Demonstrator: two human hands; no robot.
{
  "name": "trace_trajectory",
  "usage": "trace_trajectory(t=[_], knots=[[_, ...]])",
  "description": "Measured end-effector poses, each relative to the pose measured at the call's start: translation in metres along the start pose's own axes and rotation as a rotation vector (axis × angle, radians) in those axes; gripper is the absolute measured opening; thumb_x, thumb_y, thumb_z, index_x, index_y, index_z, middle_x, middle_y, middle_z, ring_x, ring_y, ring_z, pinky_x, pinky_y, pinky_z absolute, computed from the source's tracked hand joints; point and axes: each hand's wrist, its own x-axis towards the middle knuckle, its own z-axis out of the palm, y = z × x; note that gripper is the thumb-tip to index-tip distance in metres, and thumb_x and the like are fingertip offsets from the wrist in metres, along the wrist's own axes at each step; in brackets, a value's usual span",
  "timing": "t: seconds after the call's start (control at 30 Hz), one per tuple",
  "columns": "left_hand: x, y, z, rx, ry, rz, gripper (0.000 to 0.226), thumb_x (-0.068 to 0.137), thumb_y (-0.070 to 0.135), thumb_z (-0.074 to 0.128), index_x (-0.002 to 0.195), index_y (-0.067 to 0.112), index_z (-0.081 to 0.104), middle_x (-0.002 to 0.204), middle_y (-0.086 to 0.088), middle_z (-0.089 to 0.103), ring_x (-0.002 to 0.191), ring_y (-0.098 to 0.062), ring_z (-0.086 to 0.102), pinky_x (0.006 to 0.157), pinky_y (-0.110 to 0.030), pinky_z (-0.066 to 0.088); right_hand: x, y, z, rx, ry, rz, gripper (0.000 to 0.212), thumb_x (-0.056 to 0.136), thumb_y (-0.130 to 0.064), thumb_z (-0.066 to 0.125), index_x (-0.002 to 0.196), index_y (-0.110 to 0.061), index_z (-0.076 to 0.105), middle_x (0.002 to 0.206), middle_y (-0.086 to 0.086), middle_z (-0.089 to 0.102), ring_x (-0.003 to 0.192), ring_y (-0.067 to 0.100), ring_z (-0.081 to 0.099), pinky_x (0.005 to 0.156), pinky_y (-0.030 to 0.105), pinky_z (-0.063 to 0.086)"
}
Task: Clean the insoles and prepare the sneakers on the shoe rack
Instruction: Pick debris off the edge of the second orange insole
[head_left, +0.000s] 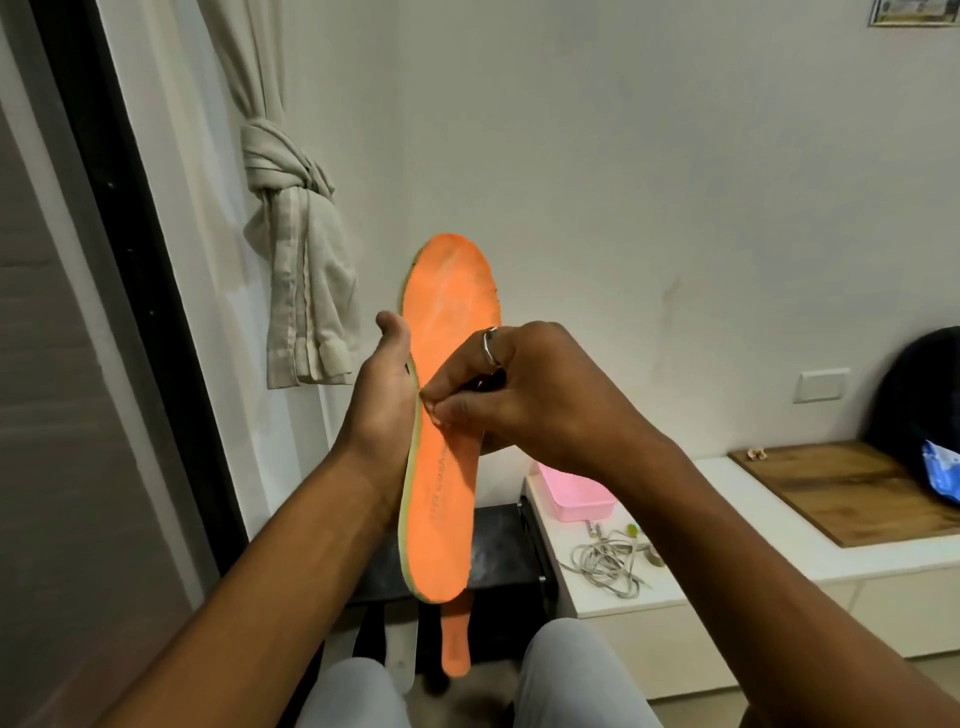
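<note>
We hold the orange insole (447, 312) near upright, orange face toward us. Its long axis runs toe up and away, heel down toward our lap, so about half of it sticks out above both grips and half hangs below. The left grip (382, 395) sits on the left, backing the insole at its pale edge with the palm, thumb straight up along that edge. Its fingers are hidden behind the insole, so we cannot tell whether they curl round. The right grip (519, 395) comes across the face from the right, clenched, its fingertips (434, 410) pinching at the left edge mid-length, just beside the left palm. Both grips touch the insole; the right is the nearer one for working the face. Likely next we pick or wipe along the long axis, toward the toe above or the heel below the pinch. Another orange piece (456, 649) shows under the heel; we cannot tell what it is.
</note>
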Motion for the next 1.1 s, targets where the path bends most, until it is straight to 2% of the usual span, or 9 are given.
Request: trace_trajectory(t=[0.1,0.17,0.27,0.4,0.53,0.63,0.83,0.97,1.1], knots=[[-0.002,-0.006,0.006,-0.046,-0.081,-0.058,0.076,0.101,0.069,0.015,0.126,0.017,0.066,0.113,-0.012,0.075,0.093,-0.027,0.075,0.066,-0.043,0.062,0.007,0.01,0.007,-0.137,0.27,-0.048,0.013,0.088,-0.002,0.074,0.095,-0.012,0.079,0.09,-0.003,0.068,0.076,0.023,0.07,0.053,0.043,0.061],[-0.002,-0.011,0.008,-0.054,-0.118,-0.084,0.077,0.1,0.071,0.015,0.134,0.021,0.061,0.122,-0.011,0.072,0.102,-0.028,0.073,0.072,-0.046,0.061,0.011,0.017,0.01,-0.351,0.406,-0.147,0.014,0.087,-0.004,0.074,0.097,-0.013,0.08,0.095,-0.003,0.07,0.082,0.016,0.067,0.068,0.042,0.06],[0.0,-0.008,0.004,-0.048,-0.11,-0.077,0.079,0.1,0.071,0.014,0.135,0.018,0.061,0.127,-0.012,0.07,0.111,-0.029,0.07,0.08,-0.047,0.059,0.007,0.011,0.01,-0.224,0.294,-0.136,0.012,0.088,-0.005,0.075,0.096,-0.013,0.08,0.095,-0.004,0.072,0.081,0.012,0.068,0.062,0.04,0.062],[0.004,-0.003,0.0,-0.026,-0.097,-0.053,0.084,0.098,0.074,0.014,0.119,0.015,0.071,0.115,-0.011,0.074,0.099,-0.028,0.074,0.09,-0.048,0.051,0.002,-0.001,0.0,0.085,0.06,-0.003,0.014,0.086,-0.003,0.078,0.089,-0.016,0.08,0.086,-0.003,0.074,0.071,0.02,0.072,0.053,0.037,0.06],[0.001,-0.013,0.005,-0.017,-0.188,-0.088,0.078,0.098,0.074,0.017,0.104,0.022,0.075,0.094,-0.01,0.07,0.073,-0.027,0.059,0.065,-0.034,0.041,0.012,0.016,-0.001,-0.203,0.383,-0.159,0.012,0.084,-0.007,0.079,0.092,-0.015,0.081,0.087,-0.008,0.073,0.078,0.008,0.069,0.064,0.017,0.054],[-0.002,-0.021,0.009,0.004,-0.24,-0.144,0.074,0.099,0.073,0.02,0.1,0.025,0.077,0.094,-0.012,0.066,0.075,-0.028,0.054,0.06,-0.032,0.04,0.017,0.027,0.001,-0.427,0.555,-0.253,0.012,0.084,-0.007,0.077,0.094,-0.012,0.081,0.092,-0.003,0.074,0.082,0.006,0.066,0.075,0.019,0.052],[0.002,-0.016,0.006,-0.042,-0.292,-0.141,0.079,0.098,0.074,0.013,0.116,0.02,0.068,0.092,-0.009,0.064,0.071,-0.025,0.048,0.062,-0.031,0.034,0.004,-0.001,-0.019,-0.148,0.098,-0.007,0.014,0.084,-0.012,0.081,0.085,-0.026,0.08,0.086,-0.005,0.076,0.068,0.01,0.07,0.059,0.033,0.059],[0.001,-0.021,0.006,-0.016,-0.306,-0.165,0.081,0.096,0.077,0.014,0.114,0.022,0.071,0.096,-0.013,0.06,0.073,-0.027,0.051,0.059,-0.03,0.037,0.011,0.011,-0.019,-0.311,0.296,-0.058,0.012,0.084,-0.01,0.079,0.091,-0.02,0.082,0.089,-0.007,0.077,0.08,0.004,0.069,0.079,0.021,0.055],[-0.001,-0.023,0.008,0.0,-0.31,-0.187,0.078,0.098,0.075,0.016,0.11,0.023,0.073,0.099,-0.015,0.061,0.073,-0.027,0.053,0.059,-0.031,0.04,0.015,0.018,-0.011,-0.461,0.442,-0.132,0.013,0.087,-0.011,0.076,0.097,-0.017,0.082,0.095,-0.001,0.077,0.083,0.011,0.07,0.08,0.03,0.058]])
